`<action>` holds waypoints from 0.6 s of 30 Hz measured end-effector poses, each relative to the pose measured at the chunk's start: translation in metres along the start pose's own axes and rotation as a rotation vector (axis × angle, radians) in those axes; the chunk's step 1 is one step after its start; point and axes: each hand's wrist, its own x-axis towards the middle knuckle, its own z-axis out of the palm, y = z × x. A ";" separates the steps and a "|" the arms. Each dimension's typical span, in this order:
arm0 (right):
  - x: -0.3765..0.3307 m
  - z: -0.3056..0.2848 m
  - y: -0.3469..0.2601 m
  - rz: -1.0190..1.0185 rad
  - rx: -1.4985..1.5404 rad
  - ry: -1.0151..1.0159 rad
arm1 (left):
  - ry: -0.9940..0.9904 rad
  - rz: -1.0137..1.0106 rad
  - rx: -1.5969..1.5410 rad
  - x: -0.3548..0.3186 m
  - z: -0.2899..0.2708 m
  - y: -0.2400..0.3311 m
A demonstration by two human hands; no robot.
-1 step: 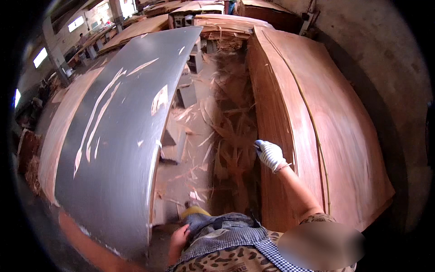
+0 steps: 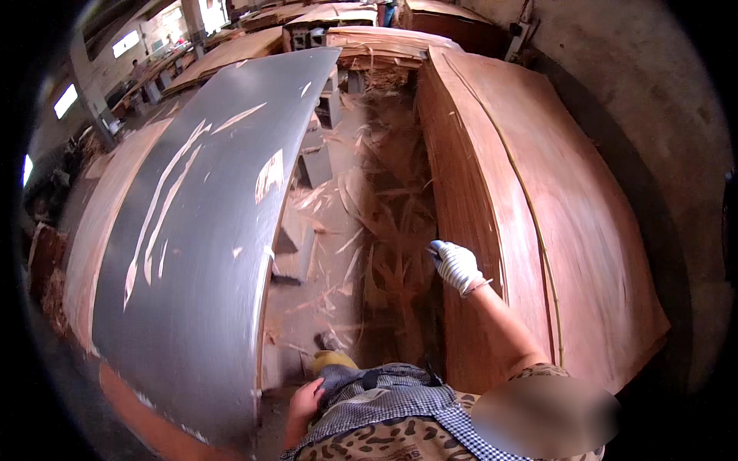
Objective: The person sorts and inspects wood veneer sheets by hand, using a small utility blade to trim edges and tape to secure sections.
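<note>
My right hand [image 2: 457, 266] wears a white striped glove with blue fingertips. Its fingers are curled closed beside the inner edge of a tall stack of reddish wood veneer sheets [image 2: 584, 215]; whatever they may hold is hidden. A thin yellowish strip [image 2: 520, 180] runs lengthwise over the top sheet. Bare and low at my left side, my left hand [image 2: 305, 401] is against my checked apron [image 2: 369, 399], its fingers mostly hidden. To its left lies a large dark grey panel [image 2: 192, 261] with torn veneer strips [image 2: 163, 207] scattered on top.
Veneer scraps [image 2: 396, 207] litter the floor of the aisle between panel and stack. Grey blocks [image 2: 315, 165] stand under the panel's inner side. More veneer stacks [image 2: 384, 40] cross the far end. A concrete wall [image 2: 630, 84] bounds the right.
The view has shifted very slightly, and more of a dark shoe shows beyond my apron. Both hands keep nearly the same places.
</note>
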 end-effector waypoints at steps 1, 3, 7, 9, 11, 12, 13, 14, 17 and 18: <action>0.013 0.006 -0.004 0.018 0.006 -0.008 | -0.046 0.082 0.074 0.038 -0.017 0.011; 0.028 0.028 0.001 0.083 -0.003 -0.049 | -0.016 0.201 0.064 0.107 -0.047 0.030; 0.014 0.052 0.015 0.264 -0.101 -0.342 | -0.002 0.298 0.121 0.232 -0.098 0.052; 0.014 0.034 0.017 0.361 -0.029 -0.363 | -0.074 0.274 0.206 0.292 -0.116 0.066; 0.026 0.035 0.027 0.637 -0.020 -0.488 | -0.148 0.402 0.176 0.355 -0.123 0.072; 0.028 0.040 0.038 0.737 -0.013 -0.451 | -0.200 0.372 0.190 0.382 -0.125 0.097; 0.028 0.047 0.045 0.835 -0.007 -0.413 | -0.274 0.347 0.110 0.412 -0.122 0.107; 0.031 0.052 0.053 0.877 -0.006 -0.419 | -0.340 0.387 0.091 0.442 -0.116 0.115; 0.066 0.066 0.077 1.012 0.001 -0.441 | -0.448 0.565 0.148 0.528 -0.102 0.157; 0.086 0.069 0.086 1.036 0.014 -0.452 | -0.481 0.570 0.180 0.554 -0.098 0.172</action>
